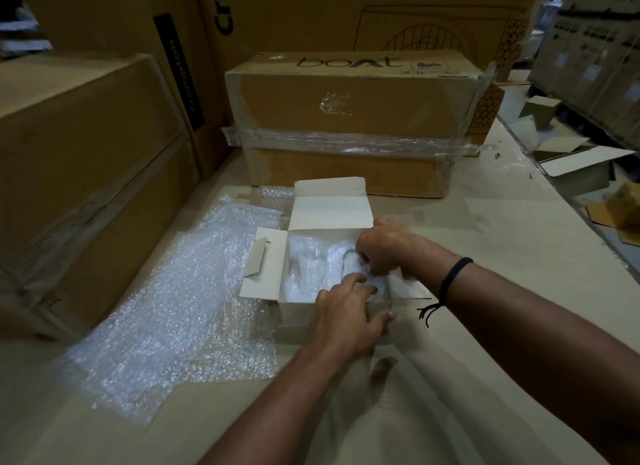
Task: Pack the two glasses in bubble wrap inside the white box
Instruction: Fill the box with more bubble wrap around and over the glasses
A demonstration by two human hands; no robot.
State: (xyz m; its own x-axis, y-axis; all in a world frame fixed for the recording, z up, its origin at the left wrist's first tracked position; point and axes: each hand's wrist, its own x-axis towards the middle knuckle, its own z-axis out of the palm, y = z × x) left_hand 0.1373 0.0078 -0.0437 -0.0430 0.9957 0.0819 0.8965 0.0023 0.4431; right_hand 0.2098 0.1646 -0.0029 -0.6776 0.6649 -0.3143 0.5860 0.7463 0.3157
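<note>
Tucking stage, I judge: right grip (384, 250) pinches bubble wrap (311, 270); left grip (341, 312) clasps white box (294, 312) wall. Next: fold lid (330, 208) beyond grips.

White box (296, 321): small carton, upright on the tabletop, open on top; lid flap stands up at its far wall, side flap folded out flat to its left. Inside, bubble wrap (304, 274) fills it in crumpled white folds. One wrapped bundle lies in the box's left half. In the right half a curved edge of a glass (349, 257) shows faintly through the wrap; little else of the glasses can be made out. Right hand (384, 246) pinches the wrap there. Left hand (343, 312) clasps the box's near wall. Loose sheet (180, 291) of wrap lies flat left of the box, running under its flap.
</note>
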